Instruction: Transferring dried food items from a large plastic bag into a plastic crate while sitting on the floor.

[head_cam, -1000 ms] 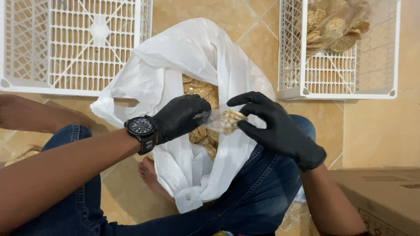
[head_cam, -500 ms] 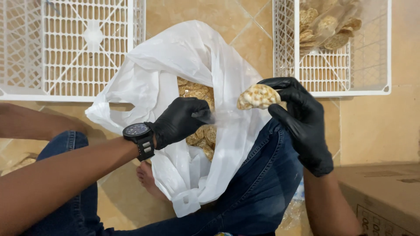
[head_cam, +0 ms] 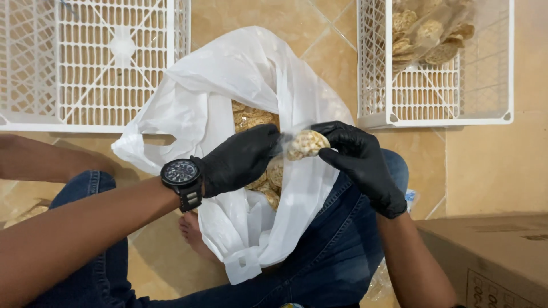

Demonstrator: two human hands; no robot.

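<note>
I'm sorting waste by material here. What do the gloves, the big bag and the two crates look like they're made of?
Gloves on the left hand and right hand: thin black rubbery film, likely nitrile or latex, faint sheen, snug wrinkles.
Big bag: thin white plastic film, translucent, crumpled.
Left crate and right crate: rigid white moulded plastic, lattice walls.

Above and to the left of the hands stands a white plastic crate [head_cam: 91, 63] on the tan tiled floor [head_cam: 485, 165]. Above and to the right stands a second white crate [head_cam: 436, 117], holding clear packets of round crackers [head_cam: 425, 37] in its far corner. Below the hands, at the right, is a brown cardboard box [head_cam: 496, 256].
</note>
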